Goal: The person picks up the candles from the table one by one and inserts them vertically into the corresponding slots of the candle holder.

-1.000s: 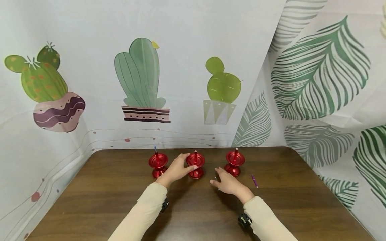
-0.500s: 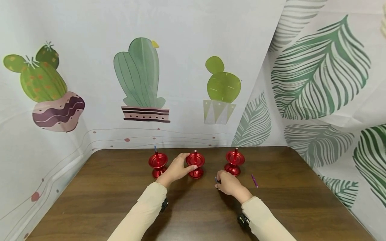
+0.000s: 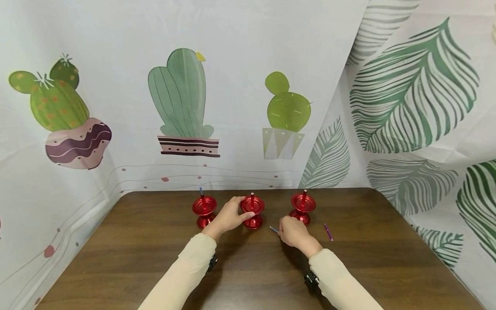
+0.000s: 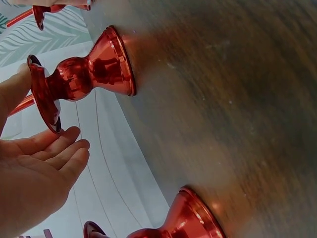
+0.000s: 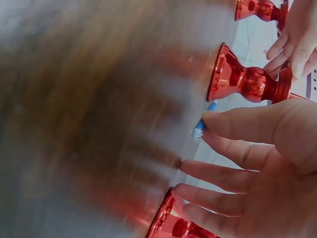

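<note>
Three shiny red candle holders stand in a row, each with a red upright tube in its dish. My left hand (image 3: 228,216) holds the middle candle holder (image 3: 253,221) by its dish rim, thumb on one side and fingers on the other, as the left wrist view shows. A short way to the right, my right hand (image 3: 293,233) pinches a thin blue candle (image 5: 200,128) between thumb and index finger, low over the table. Its other fingers are spread near the right candle holder (image 3: 303,203). From the left candle holder (image 3: 204,207) another blue candle (image 3: 201,192) sticks up.
A thin purple candle (image 3: 328,232) lies on the brown wooden table (image 3: 248,275), right of my right hand. Behind the table's back edge hangs a white cloth (image 3: 240,107) printed with cacti and leaves.
My right hand has closed its thumb and finger on the blue candle, which now points more to the left. The left hand stays on the middle holder.
</note>
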The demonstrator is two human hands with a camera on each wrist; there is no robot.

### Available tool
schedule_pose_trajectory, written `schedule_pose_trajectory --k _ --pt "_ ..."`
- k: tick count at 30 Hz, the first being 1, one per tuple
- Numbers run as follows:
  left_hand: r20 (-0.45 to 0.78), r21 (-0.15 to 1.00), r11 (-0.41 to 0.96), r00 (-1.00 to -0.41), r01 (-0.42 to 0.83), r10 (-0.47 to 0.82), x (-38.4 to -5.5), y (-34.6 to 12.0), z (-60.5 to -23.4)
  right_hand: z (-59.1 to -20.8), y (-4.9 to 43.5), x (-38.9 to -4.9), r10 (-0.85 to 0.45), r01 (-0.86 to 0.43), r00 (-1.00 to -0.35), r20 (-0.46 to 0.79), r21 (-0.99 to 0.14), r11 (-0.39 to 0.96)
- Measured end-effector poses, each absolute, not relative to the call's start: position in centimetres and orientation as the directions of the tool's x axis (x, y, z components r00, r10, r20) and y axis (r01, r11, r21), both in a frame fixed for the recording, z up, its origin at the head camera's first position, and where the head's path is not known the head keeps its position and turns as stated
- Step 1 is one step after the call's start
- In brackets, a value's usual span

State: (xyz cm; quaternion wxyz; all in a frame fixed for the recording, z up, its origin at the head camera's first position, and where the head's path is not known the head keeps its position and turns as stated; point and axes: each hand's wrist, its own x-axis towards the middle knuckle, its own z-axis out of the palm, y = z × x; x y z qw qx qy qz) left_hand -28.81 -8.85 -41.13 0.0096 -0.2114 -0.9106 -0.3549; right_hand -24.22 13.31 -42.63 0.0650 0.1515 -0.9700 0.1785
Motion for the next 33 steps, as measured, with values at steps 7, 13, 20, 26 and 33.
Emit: schedule_pose_trajectory --k 7,13,20,26,33 --pt "0.174 0.641 0.657 -0.909 0.397 0.379 -28.9 -8.9 -41.2 -42.3 13.1 -24.8 -0.242 -0.348 -0.921 0.305 -0.365 0.863" --pt "0.174 0.641 0.658 -0.909 0.396 0.378 -29.0 -8.8 -41.3 -41.7 12.7 -25.4 -0.195 -0.34 -0.919 0.343 -0.435 0.834" --pt "0.159 0.645 0.661 -0.913 0.384 0.375 -29.0 -8.8 -41.3 -40.2 12.0 -26.6 -0.132 -0.337 -0.914 0.384 -0.535 0.774" --pt "0.147 0.642 0.667 -0.915 0.377 0.376 -29.0 -8.8 -41.3 -38.7 11.1 -27.7 -0.08 -0.354 -0.91 0.407 -0.663 0.66" --pt "0.144 0.637 0.674 -0.916 0.375 0.374 -29.1 -8.7 -41.2 -37.4 9.8 -28.8 -0.044 -0.349 -0.931 0.361 -0.852 0.391"
